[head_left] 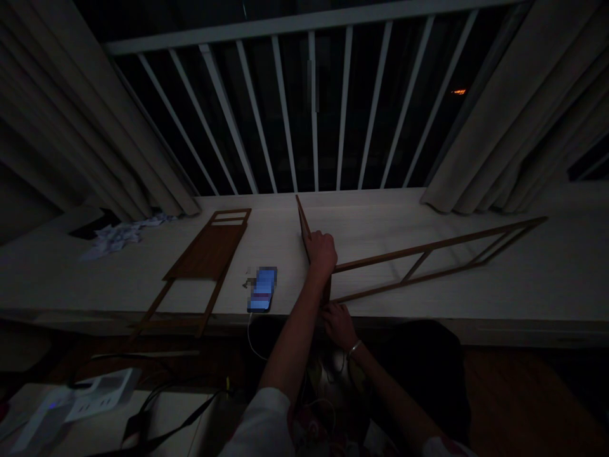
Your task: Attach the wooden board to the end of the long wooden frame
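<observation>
Left hand (322, 251) clamped round wooden upright (304, 223), right hand (339, 325) curled over its lower end at desk (533, 285) edge, ladder-style frame (442, 260) angled off right. Risk: loose joint or weak grip lets frame slip, hitting phone (261, 290) or going over edge

Window ledge (380, 206): slatted wooden frame (204, 254) at left, phone (261, 289) just right of it, upright board (303, 225) at centre, second frame (428, 247) at right; crumpled paper (121, 236) near back-left corner; railing (295, 108) behind.
</observation>
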`<act>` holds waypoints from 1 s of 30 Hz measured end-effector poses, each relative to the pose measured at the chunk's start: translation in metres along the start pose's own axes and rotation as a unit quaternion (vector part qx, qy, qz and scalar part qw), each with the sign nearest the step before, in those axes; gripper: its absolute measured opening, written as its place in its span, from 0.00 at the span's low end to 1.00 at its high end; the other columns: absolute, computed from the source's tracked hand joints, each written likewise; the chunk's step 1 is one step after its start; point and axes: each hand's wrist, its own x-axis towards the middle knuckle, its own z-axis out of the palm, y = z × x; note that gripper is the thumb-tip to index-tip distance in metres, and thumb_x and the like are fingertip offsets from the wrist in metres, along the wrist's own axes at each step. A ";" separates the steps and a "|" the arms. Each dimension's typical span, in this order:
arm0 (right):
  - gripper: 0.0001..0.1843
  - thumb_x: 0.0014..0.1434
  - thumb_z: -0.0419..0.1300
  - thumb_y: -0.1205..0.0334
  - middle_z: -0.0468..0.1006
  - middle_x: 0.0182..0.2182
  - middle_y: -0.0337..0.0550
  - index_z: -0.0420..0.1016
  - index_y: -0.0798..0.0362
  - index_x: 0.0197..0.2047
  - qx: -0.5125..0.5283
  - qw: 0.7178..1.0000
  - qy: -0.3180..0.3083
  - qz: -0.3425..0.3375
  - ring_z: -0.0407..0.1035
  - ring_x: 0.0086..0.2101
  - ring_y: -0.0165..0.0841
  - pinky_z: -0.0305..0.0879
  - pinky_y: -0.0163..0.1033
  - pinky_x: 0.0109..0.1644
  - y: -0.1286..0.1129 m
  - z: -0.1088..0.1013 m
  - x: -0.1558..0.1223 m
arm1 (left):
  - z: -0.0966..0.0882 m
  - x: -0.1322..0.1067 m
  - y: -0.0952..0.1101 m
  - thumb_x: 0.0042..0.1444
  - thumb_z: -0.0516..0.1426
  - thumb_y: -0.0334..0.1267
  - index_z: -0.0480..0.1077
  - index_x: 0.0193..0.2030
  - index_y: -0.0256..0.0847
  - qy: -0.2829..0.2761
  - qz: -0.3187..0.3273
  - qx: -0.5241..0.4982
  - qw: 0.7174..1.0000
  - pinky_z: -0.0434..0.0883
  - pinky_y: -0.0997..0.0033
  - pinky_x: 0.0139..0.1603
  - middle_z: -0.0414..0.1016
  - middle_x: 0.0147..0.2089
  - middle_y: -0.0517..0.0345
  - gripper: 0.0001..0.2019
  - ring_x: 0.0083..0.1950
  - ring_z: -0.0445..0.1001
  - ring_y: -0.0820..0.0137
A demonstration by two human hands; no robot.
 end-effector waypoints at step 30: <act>0.17 0.50 0.57 0.70 0.66 0.44 0.45 0.73 0.43 0.42 -0.001 0.996 0.062 0.067 0.55 0.45 0.39 0.48 0.47 0.49 -0.002 -0.006 -0.011 | -0.011 -0.011 0.008 0.52 0.47 0.27 0.65 0.41 0.33 -0.036 -0.005 0.028 0.999 0.52 0.57 0.51 0.67 0.45 0.43 0.12 0.50 0.61 0.61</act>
